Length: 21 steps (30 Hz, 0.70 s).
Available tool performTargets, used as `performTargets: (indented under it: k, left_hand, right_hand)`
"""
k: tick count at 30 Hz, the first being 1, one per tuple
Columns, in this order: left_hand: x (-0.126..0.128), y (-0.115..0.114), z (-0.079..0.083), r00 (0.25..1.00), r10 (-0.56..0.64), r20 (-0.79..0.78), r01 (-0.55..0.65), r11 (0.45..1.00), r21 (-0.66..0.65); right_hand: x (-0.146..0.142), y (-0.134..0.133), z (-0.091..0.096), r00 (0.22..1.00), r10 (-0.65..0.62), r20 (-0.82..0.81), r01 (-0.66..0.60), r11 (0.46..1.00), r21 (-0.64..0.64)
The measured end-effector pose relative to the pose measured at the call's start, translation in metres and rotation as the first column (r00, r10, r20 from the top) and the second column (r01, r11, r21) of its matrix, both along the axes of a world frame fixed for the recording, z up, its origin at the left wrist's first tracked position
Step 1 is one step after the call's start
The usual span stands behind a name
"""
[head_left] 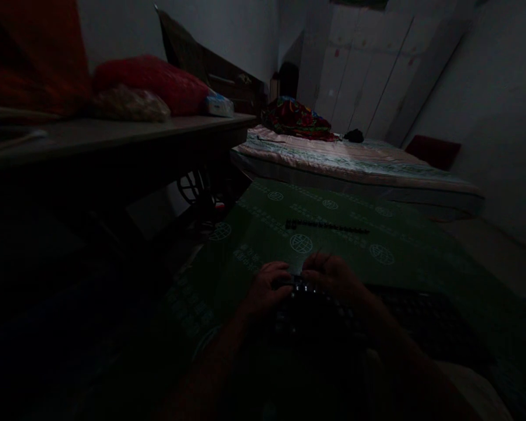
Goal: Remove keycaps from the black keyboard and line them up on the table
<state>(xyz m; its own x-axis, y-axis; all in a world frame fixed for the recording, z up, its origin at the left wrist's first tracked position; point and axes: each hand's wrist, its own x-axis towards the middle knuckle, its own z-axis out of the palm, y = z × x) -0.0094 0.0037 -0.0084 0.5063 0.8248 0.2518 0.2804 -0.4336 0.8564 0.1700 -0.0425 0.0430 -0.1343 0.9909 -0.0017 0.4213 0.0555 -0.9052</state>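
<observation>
A dark keyboard [319, 318] lies on the green table in front of me, its near part lost in shadow. Small bright glints show along its far edge. My left hand [267, 286] grips the keyboard's far left corner, fingers curled and thumb on top. Over the far edge, my right hand [331, 273] has its fingers bent and pressed together; whatever they pinch is too small and dark to make out. Farther back on the table, small black pieces [328, 226], resembling keycaps, lie in a long row.
Right of my forearm lies a dark panel with keyboard-like rows [429, 321]. The green tabletop [254, 234] carries pale globe prints. Beyond stand a bed [355, 161] and white wardrobes [363, 70]. At left, a side table [127, 131] holds a red bag [153, 82] and a tissue pack [220, 105].
</observation>
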Motion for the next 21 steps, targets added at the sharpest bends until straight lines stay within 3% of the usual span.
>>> performTargets:
  k: [4, 11, 21]
  left_hand:
    - [0.005, 0.001, -0.005, 0.993, -0.023, -0.118, 0.036, 0.994, 0.105]
    - [0.009, 0.003, -0.008, 0.974, -0.070, -0.217, 0.103, 0.985, 0.141]
    - [0.011, 0.006, -0.013, 0.977, -0.109, -0.182, 0.143, 0.973, 0.184]
  right_hand:
    - [-0.003, 0.002, 0.002, 0.990, 0.014, 0.142, -0.024, 0.997, 0.070]
    - [-0.001, 0.006, 0.001, 0.984, 0.093, 0.154, -0.109, 0.989, 0.100]
    - [-0.004, 0.008, -0.006, 0.967, 0.106, 0.230, -0.153, 0.969, 0.195]
